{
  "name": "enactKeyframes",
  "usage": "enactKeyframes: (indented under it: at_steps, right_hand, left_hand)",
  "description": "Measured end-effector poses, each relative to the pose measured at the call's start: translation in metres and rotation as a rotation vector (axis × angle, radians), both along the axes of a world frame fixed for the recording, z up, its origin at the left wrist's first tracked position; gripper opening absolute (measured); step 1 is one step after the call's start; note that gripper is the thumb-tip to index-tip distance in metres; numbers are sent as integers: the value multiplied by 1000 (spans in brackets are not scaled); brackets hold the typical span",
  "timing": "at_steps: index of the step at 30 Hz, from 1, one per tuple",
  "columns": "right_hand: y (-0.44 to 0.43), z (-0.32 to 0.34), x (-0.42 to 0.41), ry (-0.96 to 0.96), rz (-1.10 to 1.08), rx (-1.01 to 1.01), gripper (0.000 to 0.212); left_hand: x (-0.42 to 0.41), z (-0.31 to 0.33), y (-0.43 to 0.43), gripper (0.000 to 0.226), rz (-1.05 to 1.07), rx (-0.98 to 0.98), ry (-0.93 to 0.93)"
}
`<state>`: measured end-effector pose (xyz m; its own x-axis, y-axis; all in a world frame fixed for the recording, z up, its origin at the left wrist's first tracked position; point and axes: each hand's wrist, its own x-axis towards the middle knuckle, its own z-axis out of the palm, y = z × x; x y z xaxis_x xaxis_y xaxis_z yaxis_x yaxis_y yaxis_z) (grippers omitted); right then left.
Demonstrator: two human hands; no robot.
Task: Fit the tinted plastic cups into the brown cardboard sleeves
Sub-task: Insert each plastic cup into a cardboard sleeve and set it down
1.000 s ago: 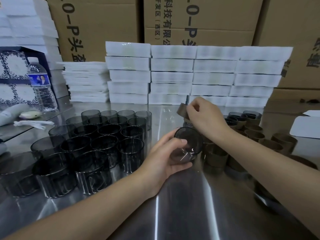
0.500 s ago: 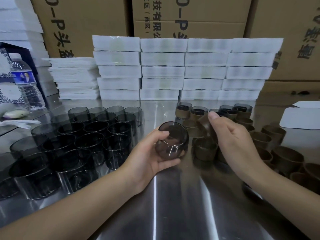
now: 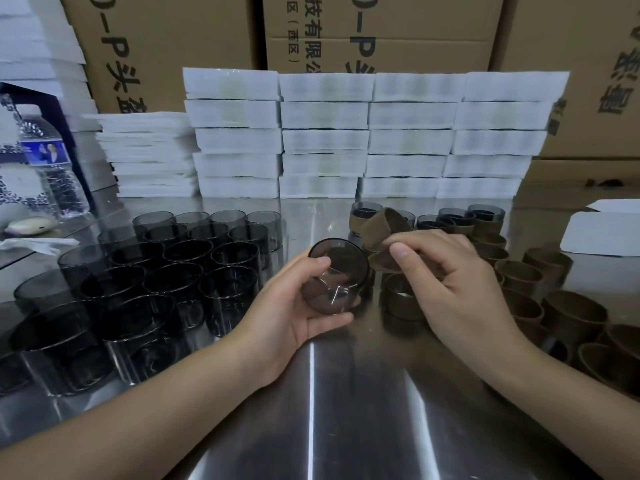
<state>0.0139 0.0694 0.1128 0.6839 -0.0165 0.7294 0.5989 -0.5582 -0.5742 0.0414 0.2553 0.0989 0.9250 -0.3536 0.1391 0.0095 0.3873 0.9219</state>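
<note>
My left hand [image 3: 291, 306] grips a tinted plastic cup [image 3: 337, 277], tilted with its mouth toward me, just above the steel table. Right beside it, my right hand [image 3: 446, 278] pinches a brown cardboard sleeve [image 3: 382, 226] lifted clear of the pile, its ring tilted up and to the left. Several bare tinted cups [image 3: 149, 282] stand in rows on the left. Several empty sleeves [image 3: 540, 289] stand on the right. Behind my right hand, several sleeved cups [image 3: 481, 216] stand in a row.
Stacks of white flat boxes [image 3: 367, 140] line the back of the steel table [image 3: 346, 410], with brown cartons [image 3: 381, 29] behind. A water bottle [image 3: 52, 164] stands at the far left. White card sheets [image 3: 602, 233] lie at the right edge.
My right hand has come off the far row, reached into the sleeve pile and lifted one sleeve up next to the cup. The left hand keeps holding its cup.
</note>
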Motion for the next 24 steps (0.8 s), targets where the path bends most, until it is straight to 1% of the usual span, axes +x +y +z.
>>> enactKeyframes:
  at_steps: [2,5,6,9,12,14,17,21,24]
  right_hand:
    - [0,2,-1,-24,-9,-4,18]
    - [0,6,-4,-8,-2,3,15]
    - [0,7,-5,1,-1,6,14]
    - [1,7,-7,5,29,32,13]
    - [3,6,-10,-2,84,14,10]
    - [5,5,-12,-62,108,-51,6]
    - [9,1,-13,-113,136,-127,8]
    - [10,-3,-11,-185,137,-173,16]
    - [8,-2,-11,-200,162,-184,14]
  left_hand:
    - [0,0,0,20,-5,-1,6]
    - [-2,0,-1,20,-30,-2,41]
    - [-4,1,-2,24,-43,-4,55]
    - [-7,4,-4,51,-60,-14,106]
    - [-8,6,-5,64,-89,12,134]
    - [-8,5,-5,73,-104,39,130]
    - [-10,4,-5,72,-112,83,75]
    - [-11,1,-6,69,-103,95,30]
    - [-10,-3,-5,59,-100,91,-3]
